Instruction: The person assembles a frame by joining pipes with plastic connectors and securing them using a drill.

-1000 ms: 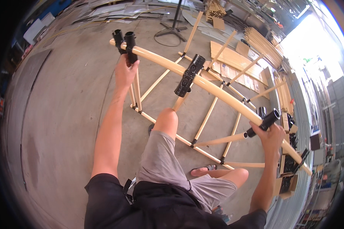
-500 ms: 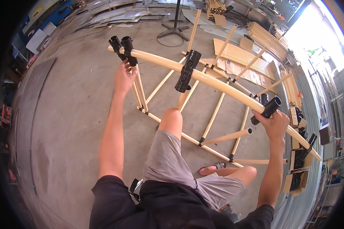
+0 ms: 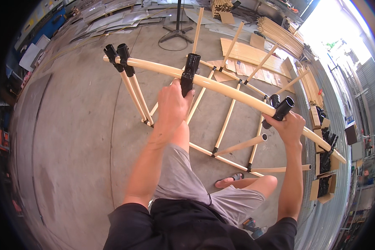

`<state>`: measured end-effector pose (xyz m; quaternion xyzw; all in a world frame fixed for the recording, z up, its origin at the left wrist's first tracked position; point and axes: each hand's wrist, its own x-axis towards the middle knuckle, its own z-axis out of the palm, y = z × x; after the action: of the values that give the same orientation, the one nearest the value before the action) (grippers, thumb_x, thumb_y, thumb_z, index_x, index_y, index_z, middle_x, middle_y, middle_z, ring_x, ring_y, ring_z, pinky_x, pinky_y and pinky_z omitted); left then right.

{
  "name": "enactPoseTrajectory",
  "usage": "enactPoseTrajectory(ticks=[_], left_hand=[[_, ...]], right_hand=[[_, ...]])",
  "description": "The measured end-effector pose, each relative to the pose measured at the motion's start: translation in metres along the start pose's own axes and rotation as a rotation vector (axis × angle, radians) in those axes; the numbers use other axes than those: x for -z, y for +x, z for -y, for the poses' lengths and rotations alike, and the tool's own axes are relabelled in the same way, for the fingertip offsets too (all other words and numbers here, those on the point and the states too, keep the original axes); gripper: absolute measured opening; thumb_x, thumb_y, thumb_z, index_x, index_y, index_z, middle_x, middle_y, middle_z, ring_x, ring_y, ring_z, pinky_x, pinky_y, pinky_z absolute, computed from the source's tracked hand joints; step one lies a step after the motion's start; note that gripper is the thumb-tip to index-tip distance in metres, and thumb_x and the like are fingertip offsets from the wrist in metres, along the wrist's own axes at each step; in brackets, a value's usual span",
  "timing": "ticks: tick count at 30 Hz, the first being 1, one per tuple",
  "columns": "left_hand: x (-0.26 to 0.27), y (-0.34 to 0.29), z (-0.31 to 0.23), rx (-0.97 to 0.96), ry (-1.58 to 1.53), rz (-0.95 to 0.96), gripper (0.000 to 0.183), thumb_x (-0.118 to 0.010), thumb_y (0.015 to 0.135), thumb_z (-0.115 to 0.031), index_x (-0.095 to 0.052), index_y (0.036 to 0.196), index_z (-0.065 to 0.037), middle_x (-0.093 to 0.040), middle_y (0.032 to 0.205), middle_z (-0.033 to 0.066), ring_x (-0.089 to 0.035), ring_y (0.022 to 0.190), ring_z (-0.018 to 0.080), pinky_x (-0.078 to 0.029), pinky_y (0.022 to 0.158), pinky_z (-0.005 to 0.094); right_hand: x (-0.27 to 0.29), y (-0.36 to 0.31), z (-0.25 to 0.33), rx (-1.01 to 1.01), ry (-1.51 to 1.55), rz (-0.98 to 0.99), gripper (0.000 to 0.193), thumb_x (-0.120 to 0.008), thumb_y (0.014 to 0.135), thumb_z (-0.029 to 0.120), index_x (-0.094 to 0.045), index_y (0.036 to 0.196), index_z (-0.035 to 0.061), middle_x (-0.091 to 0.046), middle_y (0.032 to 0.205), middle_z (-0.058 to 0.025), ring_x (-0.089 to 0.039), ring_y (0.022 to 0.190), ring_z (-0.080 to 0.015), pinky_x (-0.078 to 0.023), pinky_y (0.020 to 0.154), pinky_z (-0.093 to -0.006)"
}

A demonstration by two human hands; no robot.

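Observation:
A long cream pipe (image 3: 229,89) with black pipe joints spans the space before me, above a frame of similar pipes (image 3: 227,125). My left hand (image 3: 173,103) has its fingers wrapped round the lower end of the middle pipe joint (image 3: 191,68). With my right hand (image 3: 288,128) I grip another pipe joint (image 3: 284,107) near the pipe's right part. At the left end, two more joints (image 3: 123,54) sit over two upright pipes (image 3: 137,96). One upright (image 3: 242,145) in front of the right hand has a bare, open top.
Bundles of cream pipes (image 3: 254,56) lie on cardboard at the far right. Open boxes (image 3: 330,189) with black parts stand along the right side. A stand's base (image 3: 177,36) is at the back. A cordless drill (image 3: 254,227) lies by my leg.
My left hand has left the joints at the left end and moved right to the middle joint. The right hand keeps its hold. The whole view has shifted slightly.

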<state>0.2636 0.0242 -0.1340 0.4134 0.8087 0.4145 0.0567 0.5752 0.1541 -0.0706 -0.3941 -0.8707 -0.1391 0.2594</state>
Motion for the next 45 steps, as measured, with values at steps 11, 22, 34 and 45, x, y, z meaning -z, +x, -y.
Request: enactPoseTrajectory(ticks=[11, 22, 34, 45], left_hand=[[-0.051, -0.003, 0.021, -0.062, -0.423, -0.218, 0.033, -0.077, 0.084, -0.006, -0.060, 0.108, 0.007, -0.074, 0.097, 0.0170, -0.074, 0.091, 0.0238, -0.057, 0.080, 0.0328], [-0.052, -0.013, 0.026, -0.121, -0.384, -0.181, 0.037, -0.077, 0.085, -0.006, -0.054, 0.112, 0.006, -0.074, 0.099, 0.0182, -0.074, 0.095, 0.0259, -0.056, 0.079, 0.0323], [-0.066, -0.013, 0.026, -0.171, -0.447, -0.270, 0.033, -0.073, 0.085, -0.007, -0.049, 0.107, 0.000, -0.068, 0.091, 0.0188, -0.069, 0.083, 0.0377, -0.053, 0.069, 0.0426], [-0.076, -0.014, 0.035, -0.174, -0.391, -0.295, 0.035, -0.073, 0.087, -0.014, -0.053, 0.114, -0.005, -0.068, 0.082, 0.0155, -0.068, 0.076, 0.0396, -0.051, 0.063, 0.0451]], right_hand=[[-0.014, -0.010, 0.001, 0.001, 0.010, -0.040, 0.049, -0.086, 0.066, 0.057, -0.068, 0.063, 0.0114, -0.061, 0.054, -0.0039, -0.060, 0.047, -0.0239, -0.047, 0.049, -0.0343], [-0.018, -0.024, 0.004, 0.006, 0.019, -0.079, 0.049, -0.088, 0.065, 0.052, -0.063, 0.059, 0.0107, -0.059, 0.053, -0.0041, -0.057, 0.046, -0.0246, -0.043, 0.047, -0.0351], [-0.017, -0.033, 0.006, 0.068, -0.012, -0.108, 0.045, -0.090, 0.065, 0.047, -0.062, 0.061, 0.0125, -0.058, 0.053, -0.0020, -0.057, 0.046, -0.0231, -0.042, 0.046, -0.0342], [-0.030, -0.034, -0.004, 0.043, 0.016, -0.092, 0.046, -0.088, 0.065, 0.050, -0.064, 0.059, 0.0111, -0.056, 0.050, -0.0036, -0.055, 0.046, -0.0238, -0.044, 0.047, -0.0348]])
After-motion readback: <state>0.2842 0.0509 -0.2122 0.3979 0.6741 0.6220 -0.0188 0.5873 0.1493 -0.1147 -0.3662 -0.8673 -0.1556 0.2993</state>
